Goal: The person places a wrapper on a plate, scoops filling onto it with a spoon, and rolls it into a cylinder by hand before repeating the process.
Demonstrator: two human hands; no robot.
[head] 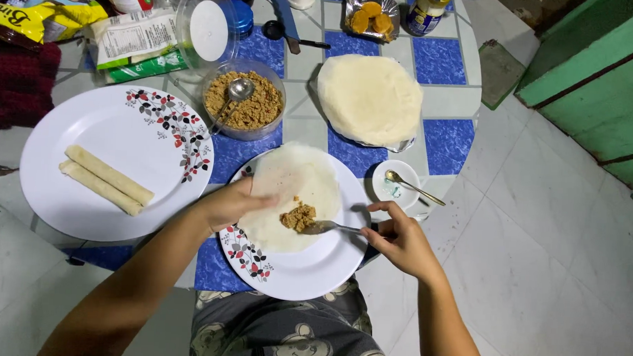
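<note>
A thin round wrapper [291, 191] lies on a white floral plate [306, 269] at the table's near edge. A small mound of brown filling [298, 216] sits on the wrapper. My right hand [398, 240] grips a spoon [329, 227] whose bowl touches the filling. My left hand [235, 202] presses flat on the wrapper's left side, fingers together. A clear tub of brown filling [245, 102] with a second spoon stands just behind. A stack of wrappers [368, 95] lies to its right.
A larger white floral plate [87, 121] on the left carries two rolled wrappers [102, 179]. A small saucer [395, 184] with a spoon sits by the right edge. Packets, jars and a foil cup of orange pieces [371, 17] crowd the table's back. Tiled floor lies to the right.
</note>
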